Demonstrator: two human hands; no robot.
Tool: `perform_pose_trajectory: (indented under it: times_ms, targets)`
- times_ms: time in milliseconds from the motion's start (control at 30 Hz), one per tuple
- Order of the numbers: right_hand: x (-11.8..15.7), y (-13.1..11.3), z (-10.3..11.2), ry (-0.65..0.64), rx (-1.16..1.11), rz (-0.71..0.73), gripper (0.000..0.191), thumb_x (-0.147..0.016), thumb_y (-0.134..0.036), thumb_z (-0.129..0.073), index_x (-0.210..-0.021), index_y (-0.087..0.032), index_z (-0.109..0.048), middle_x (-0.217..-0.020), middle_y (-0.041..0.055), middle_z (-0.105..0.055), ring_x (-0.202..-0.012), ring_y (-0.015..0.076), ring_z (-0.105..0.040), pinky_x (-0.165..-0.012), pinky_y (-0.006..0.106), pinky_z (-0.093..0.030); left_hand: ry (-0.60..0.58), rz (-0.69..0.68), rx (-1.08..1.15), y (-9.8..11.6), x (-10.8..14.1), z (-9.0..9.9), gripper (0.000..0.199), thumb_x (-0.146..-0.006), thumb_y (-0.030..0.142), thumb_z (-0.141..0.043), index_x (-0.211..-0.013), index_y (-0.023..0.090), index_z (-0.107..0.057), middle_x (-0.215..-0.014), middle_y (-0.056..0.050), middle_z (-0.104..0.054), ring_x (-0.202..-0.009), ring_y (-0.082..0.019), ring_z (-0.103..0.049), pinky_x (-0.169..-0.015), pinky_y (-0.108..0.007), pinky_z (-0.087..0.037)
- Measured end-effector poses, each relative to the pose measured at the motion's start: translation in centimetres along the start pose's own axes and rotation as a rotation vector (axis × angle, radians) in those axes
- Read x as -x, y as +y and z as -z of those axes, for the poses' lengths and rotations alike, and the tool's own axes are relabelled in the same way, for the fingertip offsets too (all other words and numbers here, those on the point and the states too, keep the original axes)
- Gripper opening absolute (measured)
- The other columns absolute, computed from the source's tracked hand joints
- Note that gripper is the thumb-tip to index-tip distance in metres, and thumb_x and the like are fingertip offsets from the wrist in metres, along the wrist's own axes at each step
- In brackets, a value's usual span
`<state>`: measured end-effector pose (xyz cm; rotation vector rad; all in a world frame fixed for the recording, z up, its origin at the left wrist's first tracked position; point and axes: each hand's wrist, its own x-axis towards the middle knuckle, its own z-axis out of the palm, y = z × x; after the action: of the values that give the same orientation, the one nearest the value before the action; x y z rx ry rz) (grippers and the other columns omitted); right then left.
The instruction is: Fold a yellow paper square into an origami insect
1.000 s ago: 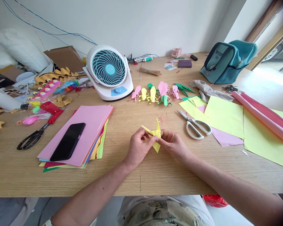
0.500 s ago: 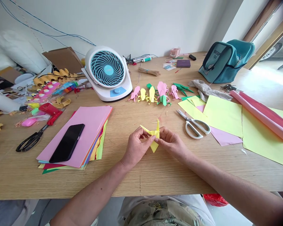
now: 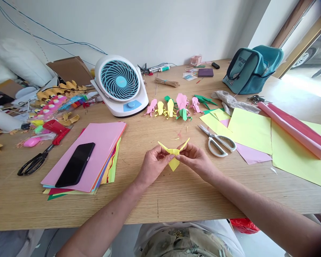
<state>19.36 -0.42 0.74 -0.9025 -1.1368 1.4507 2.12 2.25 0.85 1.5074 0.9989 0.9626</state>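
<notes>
A small folded piece of yellow paper (image 3: 173, 164) is pinched between both hands above the middle of the table. Two thin points spread up and outward from it, and a wider pointed part hangs below. My left hand (image 3: 155, 163) is closed on its left side, thumb in front. On the other side my right hand (image 3: 194, 160) grips it the same way. Beyond the hands stands a row of folded paper figures, among them a yellow one (image 3: 170, 108), a large pink one (image 3: 181, 102) and a green one (image 3: 183, 114).
White-handled scissors (image 3: 221, 144) lie right of my hands, beside yellow sheets (image 3: 253, 125) and a pink paper roll (image 3: 296, 132). A black phone (image 3: 75, 164) rests on a coloured paper stack (image 3: 107, 134) at left. Behind stand a fan (image 3: 120, 85) and a teal bag (image 3: 250, 71).
The right-hand point of the yellow paper has swung from nearly upright to slanting outward to the right. Both hands keep hold of it. The view has shifted slightly.
</notes>
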Motion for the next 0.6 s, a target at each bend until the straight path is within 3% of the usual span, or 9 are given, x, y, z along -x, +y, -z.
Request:
perform_pose_trajectory:
  times_ms: [233, 600]
  targets:
    - [0.06, -0.54, -0.05, 0.009, -0.028, -0.02, 0.03, -0.068, -0.041, -0.083, -0.073, -0.019, -0.063, -0.065, -0.0028, -0.065, -0.061, 0.0104, -0.057, -0.061, 0.025, -0.048, 0.004, -0.034, 0.057, 0.03, 0.17, -0.37, 0.028, -0.077, 0.039, -0.076, -0.079, 0.015, -0.063, -0.078, -0.002, -0.065, -0.075, -0.013, -0.061, -0.069, -0.025, -0.05]
    - [0.29, -0.56, -0.03, 0.092, 0.012, -0.058, 0.037, -0.062, -0.042, -0.086, -0.066, -0.018, -0.059, -0.06, -0.0033, -0.062, -0.057, 0.0097, -0.052, -0.055, 0.025, -0.04, -0.03, -0.029, 0.11, -0.4, 0.03, -0.39, 0.027, -0.077, 0.036, -0.076, -0.082, 0.016, -0.059, -0.08, 0.0, -0.066, -0.074, -0.012, -0.062, -0.068, -0.023, -0.051]
